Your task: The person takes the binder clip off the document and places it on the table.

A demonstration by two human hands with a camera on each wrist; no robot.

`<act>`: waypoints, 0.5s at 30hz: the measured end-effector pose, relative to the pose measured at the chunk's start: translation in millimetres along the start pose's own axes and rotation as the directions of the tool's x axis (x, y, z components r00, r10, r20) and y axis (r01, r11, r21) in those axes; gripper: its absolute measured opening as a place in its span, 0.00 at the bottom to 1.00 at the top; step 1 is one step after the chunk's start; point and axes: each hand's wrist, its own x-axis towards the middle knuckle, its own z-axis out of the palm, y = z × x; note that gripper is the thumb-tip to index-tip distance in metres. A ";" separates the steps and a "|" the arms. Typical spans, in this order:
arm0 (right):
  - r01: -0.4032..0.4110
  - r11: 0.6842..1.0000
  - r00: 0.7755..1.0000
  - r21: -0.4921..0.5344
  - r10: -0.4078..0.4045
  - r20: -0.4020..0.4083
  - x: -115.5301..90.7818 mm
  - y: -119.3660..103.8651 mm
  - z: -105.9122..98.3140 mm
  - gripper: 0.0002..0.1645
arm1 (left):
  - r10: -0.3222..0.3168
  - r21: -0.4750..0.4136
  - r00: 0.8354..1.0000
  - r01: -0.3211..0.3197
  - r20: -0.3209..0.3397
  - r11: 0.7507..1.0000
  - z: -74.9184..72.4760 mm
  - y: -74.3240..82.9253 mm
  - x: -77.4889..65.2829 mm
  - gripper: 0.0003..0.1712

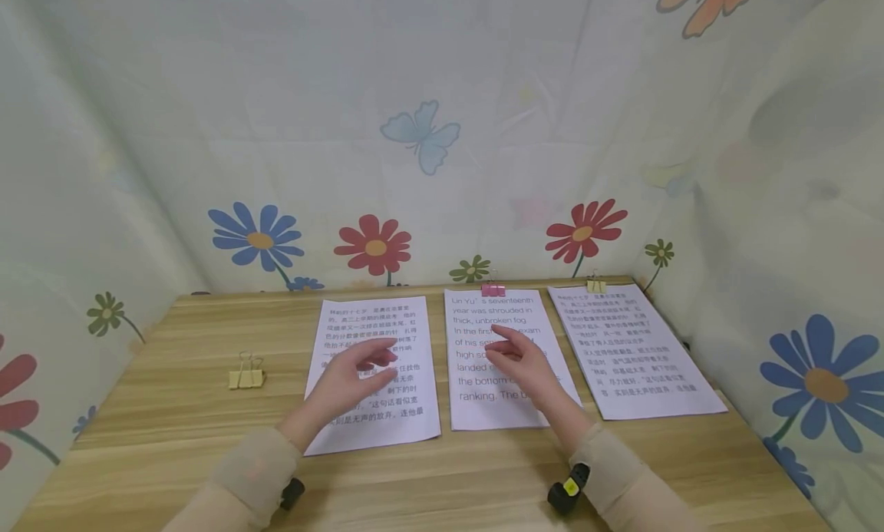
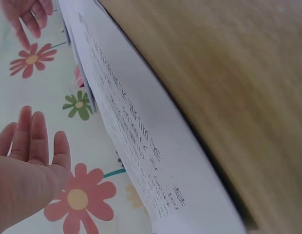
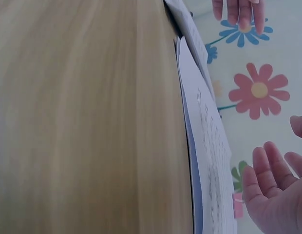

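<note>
“Lin Yu's seventeenth year” on middle sheet [image 1: 476,367], Chinese lines on left sheet [image 1: 397,405], apparently similar Chinese on right sheet [image 1: 638,355]

Room to pass lies between the loose yellow clip [image 1: 246,379] and left paper [image 1: 397,405]; the backdrop [image 1: 331,148] blocks beyond.

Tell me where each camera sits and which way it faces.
Head: on the head, facing forward and down at papers on the table; left hand, right hand and sleeves show.
Left wrist: on that wrist, looking along the left paper toward the backdrop; left hand near, right hand upper left.
Right wrist: on that wrist, looking along the middle paper toward the backdrop; right hand near, left hand top right.
Both wrist views share the pink clip.
</note>
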 end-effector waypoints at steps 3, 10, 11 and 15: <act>0.016 0.999 1.000 -0.042 -0.017 -0.008 0.3 4.1 -11.3 0.33 | 0.011 -0.008 1.000 -0.011 0.013 1.000 2.6 3.4 0.1 0.29; 0.039 0.997 0.999 -0.060 -0.038 0.022 -0.4 12.3 -39.4 0.36 | 0.022 -0.023 0.999 -0.021 0.035 1.000 6.3 7.5 -0.9 0.30; 0.041 0.997 0.999 -0.064 -0.039 0.029 -1.0 12.6 -43.2 0.37 | 0.022 -0.023 0.999 -0.021 0.035 1.000 6.9 7.7 -1.1 0.30; 0.025 0.996 0.999 -0.088 -0.022 0.033 -3.0 14.7 -56.7 0.40 | 0.019 -0.031 0.999 -0.018 0.038 0.999 9.9 9.9 -1.6 0.30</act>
